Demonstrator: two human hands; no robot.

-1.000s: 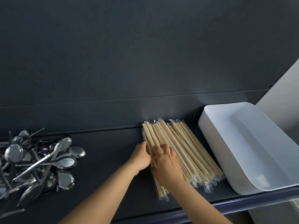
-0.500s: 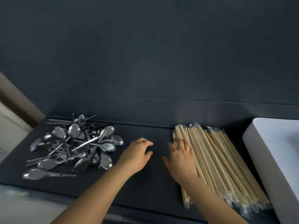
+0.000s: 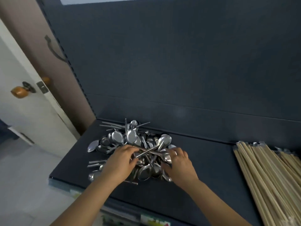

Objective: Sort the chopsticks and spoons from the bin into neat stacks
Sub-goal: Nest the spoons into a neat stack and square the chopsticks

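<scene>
Left hand (image 3: pixel 119 163), right hand (image 3: pixel 179 165) on one spoon heap (image 3: pixel 132 137).

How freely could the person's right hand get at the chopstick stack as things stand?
Probably yes: the right hand is on the spoon pile, and only open shelf lies between it and the chopstick stack.

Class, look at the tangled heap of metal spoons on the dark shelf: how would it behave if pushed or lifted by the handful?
The spoon pile would probably drag unevenly, since handles cross at all angles. Its polished metal looks slippery, so loose spoons may slide off. A handful is likely rigid and fairly heavy.
</scene>
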